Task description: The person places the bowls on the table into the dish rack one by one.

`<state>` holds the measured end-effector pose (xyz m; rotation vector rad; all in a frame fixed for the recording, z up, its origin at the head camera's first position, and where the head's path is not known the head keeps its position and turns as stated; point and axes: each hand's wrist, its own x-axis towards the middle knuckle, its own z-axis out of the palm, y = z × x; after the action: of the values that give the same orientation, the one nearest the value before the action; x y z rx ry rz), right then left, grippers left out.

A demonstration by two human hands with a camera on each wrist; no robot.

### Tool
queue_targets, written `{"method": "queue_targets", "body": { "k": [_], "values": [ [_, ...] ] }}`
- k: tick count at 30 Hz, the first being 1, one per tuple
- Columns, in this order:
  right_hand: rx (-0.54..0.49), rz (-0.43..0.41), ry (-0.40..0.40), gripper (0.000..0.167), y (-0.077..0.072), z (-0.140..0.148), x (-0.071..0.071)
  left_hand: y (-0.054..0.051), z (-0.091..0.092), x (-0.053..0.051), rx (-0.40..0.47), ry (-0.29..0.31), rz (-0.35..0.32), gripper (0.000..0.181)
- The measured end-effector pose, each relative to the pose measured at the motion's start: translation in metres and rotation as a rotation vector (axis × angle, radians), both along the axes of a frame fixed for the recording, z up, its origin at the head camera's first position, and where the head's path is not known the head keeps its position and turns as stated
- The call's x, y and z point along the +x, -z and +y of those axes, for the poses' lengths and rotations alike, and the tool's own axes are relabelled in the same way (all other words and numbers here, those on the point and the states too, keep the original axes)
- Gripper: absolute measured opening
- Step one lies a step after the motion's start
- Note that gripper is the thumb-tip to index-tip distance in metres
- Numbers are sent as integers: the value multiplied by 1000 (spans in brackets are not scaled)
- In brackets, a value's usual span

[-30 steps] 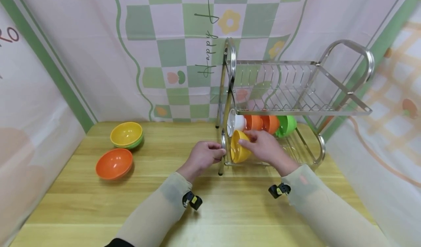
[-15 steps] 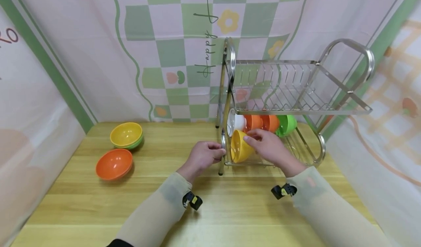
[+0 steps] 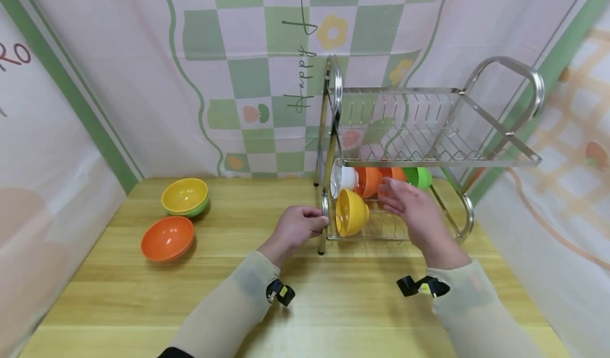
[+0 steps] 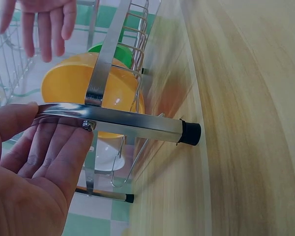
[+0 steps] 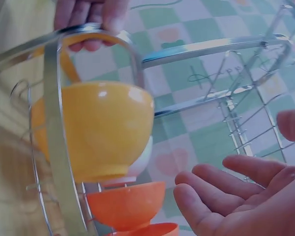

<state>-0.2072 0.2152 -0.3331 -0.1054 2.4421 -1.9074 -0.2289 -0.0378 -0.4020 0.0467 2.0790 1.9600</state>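
Observation:
On its side at the left front of the rack's lower tier rests a yellow bowl. My right hand is just right of it, fingers spread and apart from the bowl, holding nothing. The right wrist view shows a gap between those fingers and the yellow bowl. With thumb and fingers, my left hand pinches the metal dish rack at its left front leg. Behind the yellow bowl stand a white bowl, two orange bowls and a green bowl, the last ones partly covered by my right hand.
At the left of the wooden table a yellow bowl sits inside a green bowl. An orange bowl stands in front of them. The rack's upper tier overhangs the lower bowls. A patterned cloth hangs behind.
My right hand has let go of the yellow bowl and moved off to the right, its fingers opening out. The bowl stays in the rack. My left hand keeps its hold on the leg.

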Motion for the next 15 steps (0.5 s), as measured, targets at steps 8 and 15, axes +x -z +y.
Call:
{"method": "queue_targets", "body": {
  "k": [8,15],
  "values": [
    [-469,-54,-109,84,1,1,9,0,0,1,-3,-2,0,10],
    [-651,-127,-219,88,1,-11,14,-1,0,3,-23,-9,-1,15]
  ]
}}
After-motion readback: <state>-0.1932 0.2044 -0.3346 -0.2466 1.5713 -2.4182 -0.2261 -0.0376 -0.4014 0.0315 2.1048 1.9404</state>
